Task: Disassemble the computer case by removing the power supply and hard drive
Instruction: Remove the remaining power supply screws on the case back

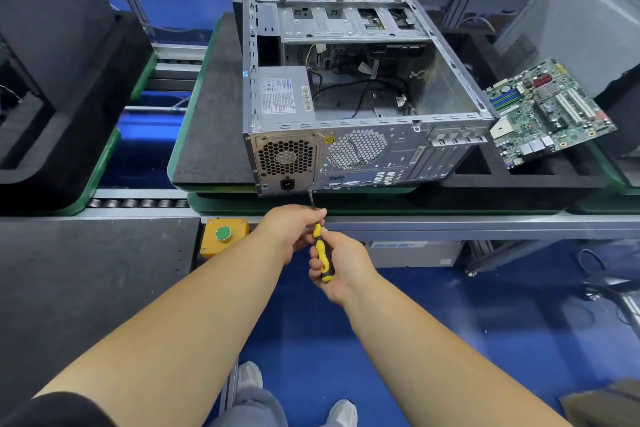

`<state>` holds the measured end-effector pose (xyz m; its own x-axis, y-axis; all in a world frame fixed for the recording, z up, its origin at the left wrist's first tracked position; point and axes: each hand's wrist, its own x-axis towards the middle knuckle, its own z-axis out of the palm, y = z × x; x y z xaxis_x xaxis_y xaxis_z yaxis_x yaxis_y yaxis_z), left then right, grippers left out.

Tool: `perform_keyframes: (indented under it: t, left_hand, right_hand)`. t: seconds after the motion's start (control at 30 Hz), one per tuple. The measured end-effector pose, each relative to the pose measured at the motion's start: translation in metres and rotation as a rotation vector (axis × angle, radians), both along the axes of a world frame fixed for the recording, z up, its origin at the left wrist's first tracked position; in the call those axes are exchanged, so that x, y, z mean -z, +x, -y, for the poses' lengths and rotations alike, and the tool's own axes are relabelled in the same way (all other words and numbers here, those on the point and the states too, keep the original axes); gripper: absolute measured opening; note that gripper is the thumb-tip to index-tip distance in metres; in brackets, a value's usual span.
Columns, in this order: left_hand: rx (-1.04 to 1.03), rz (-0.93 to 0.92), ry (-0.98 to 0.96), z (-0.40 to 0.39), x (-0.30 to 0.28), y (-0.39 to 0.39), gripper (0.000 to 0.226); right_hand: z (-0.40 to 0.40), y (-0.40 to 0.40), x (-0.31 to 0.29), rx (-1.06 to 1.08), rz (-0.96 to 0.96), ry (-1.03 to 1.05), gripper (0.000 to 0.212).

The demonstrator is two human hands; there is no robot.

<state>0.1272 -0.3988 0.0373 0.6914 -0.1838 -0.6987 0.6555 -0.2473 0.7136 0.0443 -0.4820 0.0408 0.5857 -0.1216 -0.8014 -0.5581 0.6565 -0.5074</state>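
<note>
At far left, a dark foam block point(52, 55) sits on a green-edged pallet point(100, 170) on the roller conveyor. Nearer the camera, a yellow box with a green push button point(223, 233) is fixed to the edge of the line, just left of the person's hands.

The left hand point(292, 230) curls its fingers around the upper end of a yellow-and-black screwdriver point(320, 250), pinching it where the handle meets the metal shaft. The shaft rises to the lower edge of the rear panel, beside the bottom right corner of the power supply's fan plate.

The computer case point(356, 97) lies on its side on a dark foam mat point(211, 121), open side up, rear panel facing the person. The power supply point(284, 95) sits in the case's near-left corner, its honeycomb fan grille and socket showing through the rear panel. Loose black cables point(360, 90) trail across the bare floor of the case. Metal drive bays point(346, 22) run along the far wall; whether a hard drive sits inside them cannot be told.

The right hand point(341, 265) wraps around the lower part of the screwdriver handle, fingers closed on it.

At right, a green motherboard point(549, 111) rests tilted on a black foam tray point(519, 173), just beside the case. A grey case panel point(575, 21) leans behind it.
</note>
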Motion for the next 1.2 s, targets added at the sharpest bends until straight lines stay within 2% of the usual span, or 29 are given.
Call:
perform_keyframes:
  t: [0.13, 0.3, 0.47, 0.63, 0.87, 1.03, 1.13, 1.2]
  left_hand:
    - [-0.018, -0.008, 0.035, 0.002, -0.005, -0.001, 0.018]
    - [0.034, -0.046, 0.068, 0.009, -0.019, 0.001, 0.017]
    - [0.036, -0.051, 0.112, 0.011, -0.020, -0.001, 0.020]
    - [-0.018, 0.006, 0.015, 0.006, -0.015, -0.002, 0.020]
    - [0.051, -0.001, 0.128, 0.007, -0.021, 0.002, 0.016]
    - [0.038, -0.002, 0.185, 0.004, -0.017, 0.005, 0.022]
    - [0.040, 0.060, 0.140, 0.000, -0.015, 0.002, 0.015]
    - [0.046, 0.079, 0.143, 0.000, -0.016, 0.002, 0.015]
  right_hand:
    - [0.003, 0.000, -0.002, -0.039, 0.008, 0.012, 0.033]
    - [0.009, -0.002, -0.002, -0.078, 0.053, 0.107, 0.050]
    - [0.007, -0.001, 0.001, -0.083, 0.018, 0.091, 0.040]
    - [0.006, 0.003, 0.005, -0.066, -0.037, -0.003, 0.029]
    - [0.005, 0.007, 0.004, -0.031, -0.035, 0.002, 0.025]
    - [0.006, 0.005, 0.004, -0.048, -0.018, -0.040, 0.027]
    - [0.008, 0.003, 0.002, -0.049, 0.014, 0.023, 0.027]
    - [0.010, 0.002, 0.001, -0.053, 0.053, 0.085, 0.034]
